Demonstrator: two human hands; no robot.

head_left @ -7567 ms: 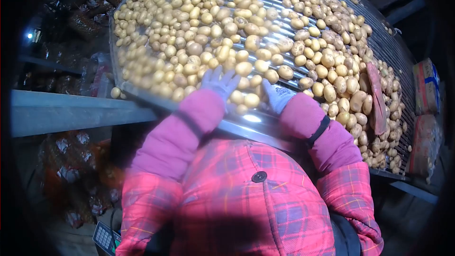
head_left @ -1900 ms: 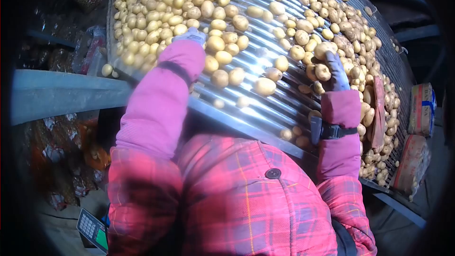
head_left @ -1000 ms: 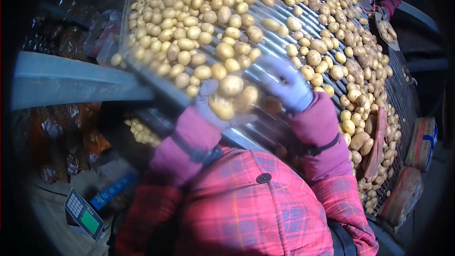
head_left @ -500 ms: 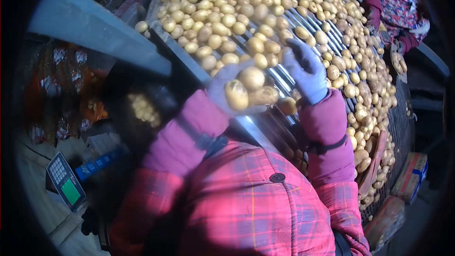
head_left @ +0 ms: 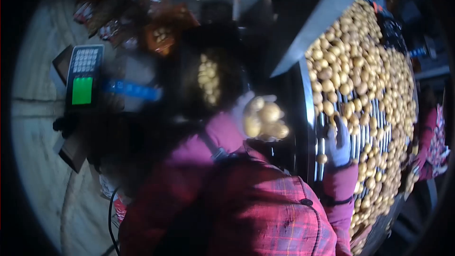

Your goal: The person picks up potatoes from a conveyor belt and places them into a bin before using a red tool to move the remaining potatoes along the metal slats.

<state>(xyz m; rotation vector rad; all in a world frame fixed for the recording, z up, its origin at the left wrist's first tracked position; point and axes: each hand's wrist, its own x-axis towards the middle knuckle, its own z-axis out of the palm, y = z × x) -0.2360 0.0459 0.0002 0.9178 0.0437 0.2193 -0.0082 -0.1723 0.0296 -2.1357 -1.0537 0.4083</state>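
Observation:
My left hand (head_left: 240, 105), in a pale glove, is held palm up, cupped around several potatoes (head_left: 270, 112). It is off the left side of the roller table, near a dark container holding more potatoes (head_left: 207, 79). My right hand (head_left: 339, 143), gloved too, is over the metal rollers (head_left: 320, 135) with its fingers apart. Its fingertips are right by potatoes on the rollers, and a single potato (head_left: 322, 159) lies just left of its wrist.
Potatoes (head_left: 379, 80) cover much of the roller table at right. A metal beam (head_left: 322, 19) slants across the upper right. At left stands a scale display (head_left: 83, 78) with a green screen. Filled orange bags (head_left: 163, 35) lie behind. A co-worker's sleeve (head_left: 428, 128) shows at far right.
The view has swung left, bringing the scale and dark container closer to the middle. My left hand has moved away from the rollers with its potatoes; my right hand stays over them.

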